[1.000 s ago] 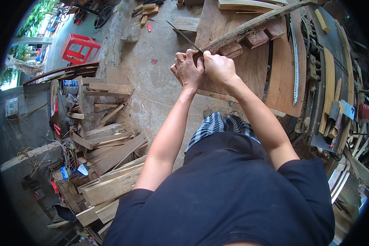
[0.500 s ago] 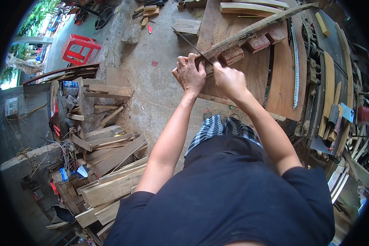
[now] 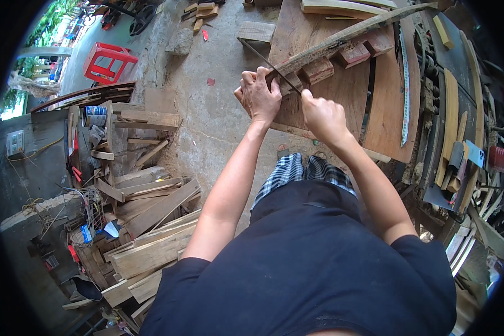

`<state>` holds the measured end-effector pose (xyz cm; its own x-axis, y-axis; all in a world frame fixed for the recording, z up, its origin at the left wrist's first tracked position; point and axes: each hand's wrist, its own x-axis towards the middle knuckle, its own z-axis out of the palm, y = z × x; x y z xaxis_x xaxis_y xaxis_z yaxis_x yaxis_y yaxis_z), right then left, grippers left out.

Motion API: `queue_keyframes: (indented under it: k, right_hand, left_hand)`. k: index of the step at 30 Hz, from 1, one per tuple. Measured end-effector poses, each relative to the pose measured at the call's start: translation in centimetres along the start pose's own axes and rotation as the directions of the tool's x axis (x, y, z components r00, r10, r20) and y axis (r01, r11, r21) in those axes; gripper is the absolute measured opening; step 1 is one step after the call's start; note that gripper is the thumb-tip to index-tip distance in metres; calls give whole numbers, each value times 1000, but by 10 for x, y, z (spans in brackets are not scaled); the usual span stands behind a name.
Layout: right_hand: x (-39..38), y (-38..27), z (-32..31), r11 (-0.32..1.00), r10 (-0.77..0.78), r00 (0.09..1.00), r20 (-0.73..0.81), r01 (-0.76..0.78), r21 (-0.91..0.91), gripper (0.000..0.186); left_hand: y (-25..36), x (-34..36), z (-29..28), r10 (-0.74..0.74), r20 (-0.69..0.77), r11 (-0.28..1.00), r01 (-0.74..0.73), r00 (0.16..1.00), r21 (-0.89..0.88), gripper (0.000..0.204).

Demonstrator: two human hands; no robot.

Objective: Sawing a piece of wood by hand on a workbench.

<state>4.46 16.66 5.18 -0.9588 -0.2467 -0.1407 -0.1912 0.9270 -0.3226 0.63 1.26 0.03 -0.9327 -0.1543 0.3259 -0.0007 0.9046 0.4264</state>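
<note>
My right hand (image 3: 326,120) is closed around the handle end of a thin dark handsaw (image 3: 255,53); the handle itself is hidden in the fist. The blade runs up and to the left, across the near end of a long, rough wooden strip (image 3: 353,32). My left hand (image 3: 260,97) is wrapped over that same end, just left of the blade. Beneath the strip, wooden blocks with reddish ends (image 3: 318,71) prop it above a brown wooden worktop (image 3: 341,98). How deep the blade sits in the wood cannot be made out.
A long measuring strip (image 3: 404,92) lies at the worktop's right side, with planks and a blue phone (image 3: 475,155) beyond. Offcuts and boards (image 3: 151,255) are heaped at the left. A red plastic stool (image 3: 107,63) stands far left, and a wooden block (image 3: 256,31) lies past the blade.
My right hand has drawn the handsaw back toward me and to the right, so more blade shows between the hands. My left hand stays on the wooden strip's end.
</note>
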Motion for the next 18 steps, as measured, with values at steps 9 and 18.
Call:
queue_keyframes:
  k: [9, 18]
  right_hand:
    - [5, 0, 4, 1000, -21, 999, -43, 21, 5, 13]
    - [36, -6, 13, 997, -37, 989, -142, 46, 65, 10]
  left_hand:
    - [0, -1, 0, -44, 39, 999, 44, 998, 2, 26]
    - [4, 2, 0, -9, 30, 1000, 10, 1000, -15, 27]
